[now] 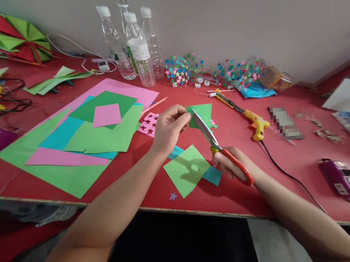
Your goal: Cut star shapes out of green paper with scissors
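Between its pinched thumb and fingers, my left hand point(171, 127) grips the left edge of a dark green paper piece point(204, 111). My right hand point(230, 163) is wrapped round the red handles of the scissors point(236, 166). The scissor blades point up and left, their tips at the green piece close to my left fingertips. Whether the blades touch the paper is unclear. Below my hands, a light green square point(186, 172) lies over a blue strip point(212, 175). A pink sheet with star-shaped holes point(149, 124) lies partly behind my left hand.
Coloured sheets point(84, 178) are stacked at left. Plastic bottles point(141, 53) stand by the wall, beside containers of paper stars point(178, 71). At right are a yellow glue gun point(257, 124) with its cord and a purple power strip point(344, 182). A small star point(173, 196) lies near the front edge.
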Tool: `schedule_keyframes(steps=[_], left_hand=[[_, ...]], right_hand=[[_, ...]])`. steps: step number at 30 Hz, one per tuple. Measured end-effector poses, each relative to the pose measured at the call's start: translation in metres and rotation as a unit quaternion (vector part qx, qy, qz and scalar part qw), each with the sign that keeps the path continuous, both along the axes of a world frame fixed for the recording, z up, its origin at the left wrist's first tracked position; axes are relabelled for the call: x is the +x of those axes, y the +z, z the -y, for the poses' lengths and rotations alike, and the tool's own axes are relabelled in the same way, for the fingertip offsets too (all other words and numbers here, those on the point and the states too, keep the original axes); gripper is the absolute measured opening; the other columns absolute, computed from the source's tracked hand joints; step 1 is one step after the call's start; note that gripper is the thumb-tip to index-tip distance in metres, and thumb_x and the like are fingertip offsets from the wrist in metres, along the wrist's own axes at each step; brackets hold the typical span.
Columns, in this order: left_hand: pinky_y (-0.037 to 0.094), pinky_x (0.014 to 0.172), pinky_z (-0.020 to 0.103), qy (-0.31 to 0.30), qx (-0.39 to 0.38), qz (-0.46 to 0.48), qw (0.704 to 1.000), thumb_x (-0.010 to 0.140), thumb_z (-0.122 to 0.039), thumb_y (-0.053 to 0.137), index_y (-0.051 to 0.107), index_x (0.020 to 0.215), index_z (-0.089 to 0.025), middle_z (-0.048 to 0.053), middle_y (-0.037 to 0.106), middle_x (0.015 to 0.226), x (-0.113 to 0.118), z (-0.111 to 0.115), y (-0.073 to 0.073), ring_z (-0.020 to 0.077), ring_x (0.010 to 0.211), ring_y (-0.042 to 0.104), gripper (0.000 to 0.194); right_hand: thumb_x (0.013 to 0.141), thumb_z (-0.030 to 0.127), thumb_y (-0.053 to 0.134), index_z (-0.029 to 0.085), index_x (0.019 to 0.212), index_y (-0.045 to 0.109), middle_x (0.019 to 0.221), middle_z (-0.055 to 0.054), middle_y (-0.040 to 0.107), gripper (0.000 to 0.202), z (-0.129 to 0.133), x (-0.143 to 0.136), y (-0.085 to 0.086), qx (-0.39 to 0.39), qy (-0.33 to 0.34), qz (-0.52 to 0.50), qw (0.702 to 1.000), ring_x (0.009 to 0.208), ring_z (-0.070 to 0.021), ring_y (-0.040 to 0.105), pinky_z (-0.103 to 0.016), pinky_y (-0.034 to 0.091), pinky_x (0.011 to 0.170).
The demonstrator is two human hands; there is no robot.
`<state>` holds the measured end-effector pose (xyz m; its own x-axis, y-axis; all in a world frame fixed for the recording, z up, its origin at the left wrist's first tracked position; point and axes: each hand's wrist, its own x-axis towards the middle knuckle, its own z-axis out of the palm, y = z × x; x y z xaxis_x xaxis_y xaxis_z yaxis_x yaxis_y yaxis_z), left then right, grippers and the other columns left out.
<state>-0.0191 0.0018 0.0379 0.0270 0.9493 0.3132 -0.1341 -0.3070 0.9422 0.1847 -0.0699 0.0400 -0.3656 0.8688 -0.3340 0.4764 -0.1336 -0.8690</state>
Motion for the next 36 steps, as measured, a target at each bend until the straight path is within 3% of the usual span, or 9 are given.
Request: schedule_keyframes(steps=[12, 23, 31, 36], left_hand=[[0.037, 0.046, 0.019, -0.02, -0.019, 0.049, 0.998, 0.079, -0.022, 0.061, 0.057, 0.065, -0.019, -0.004, 0.05, 0.056, 0.006, 0.004, -0.005, 0.0055, 0.049, 0.044, 0.015], [0.036, 0.047, 0.021, -0.074, -0.034, 0.062, 0.995, 0.076, -0.02, 0.06, 0.058, 0.062, -0.018, -0.004, 0.05, 0.053, -0.001, -0.002, 0.001, 0.0063, 0.049, 0.044, 0.015], [0.032, 0.051, 0.025, 0.008, 0.067, -0.054, 0.996, 0.076, -0.018, 0.059, 0.053, 0.059, -0.019, -0.004, 0.043, 0.055, -0.005, -0.001, 0.002, 0.0079, 0.052, 0.039, 0.018], [0.032, 0.052, 0.026, 0.027, 0.111, -0.101, 0.988, 0.076, -0.014, 0.057, 0.048, 0.059, -0.019, -0.004, 0.039, 0.058, -0.007, -0.001, 0.005, 0.0084, 0.054, 0.037, 0.019]], right_hand=[[0.081, 0.08, 0.039, 0.017, 0.074, 0.056, 0.04, 0.005, 0.043, 0.066, 0.002, -0.002, -0.002, 0.022, 0.024, -0.021, 0.999, 0.039, -0.0103, 0.038, -0.028, 0.037, 0.048], [0.077, 0.077, 0.049, 0.018, 0.067, 0.052, 0.047, 0.005, 0.039, 0.06, 0.001, -0.002, 0.01, 0.034, 0.009, 0.033, 0.999, 0.041, -0.0084, 0.036, -0.024, 0.028, 0.042], [0.085, 0.074, 0.042, 0.018, 0.07, 0.057, 0.043, 0.004, 0.042, 0.06, -0.001, 0.008, 0.002, -0.01, 0.055, -0.043, 0.998, 0.041, -0.0107, 0.04, -0.026, 0.036, 0.045], [0.081, 0.074, 0.05, 0.017, 0.066, 0.053, 0.047, 0.005, 0.04, 0.058, -0.002, 0.006, 0.006, -0.004, 0.038, -0.007, 0.999, 0.043, -0.0087, 0.037, -0.024, 0.03, 0.044]])
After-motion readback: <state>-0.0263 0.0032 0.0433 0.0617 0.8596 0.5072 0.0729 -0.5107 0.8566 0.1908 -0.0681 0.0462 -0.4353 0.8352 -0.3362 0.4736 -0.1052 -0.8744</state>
